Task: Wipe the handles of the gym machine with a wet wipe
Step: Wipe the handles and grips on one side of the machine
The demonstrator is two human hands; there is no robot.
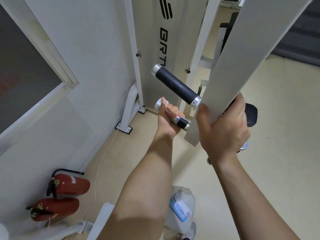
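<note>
Hands tight: left hand [168,119] on wipe-wrapped black handle [182,123], right hand [225,130] on white bar [242,66]

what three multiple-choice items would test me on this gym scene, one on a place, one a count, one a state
1. Where is the wet wipe?
A) in a bin
B) round the lower handle, under the left hand
C) on a shelf

2. How many red fire extinguishers are in view?
A) one
B) two
C) four

3. What is the right hand doing?
A) hanging open
B) holding a bottle
C) gripping the machine's white bar

Answers:
1 B, white wipe shows between the gripping fingers.
2 B, two red cylinders lie at lower left.
3 C, its thumb and fingers curl round the bar.
</note>
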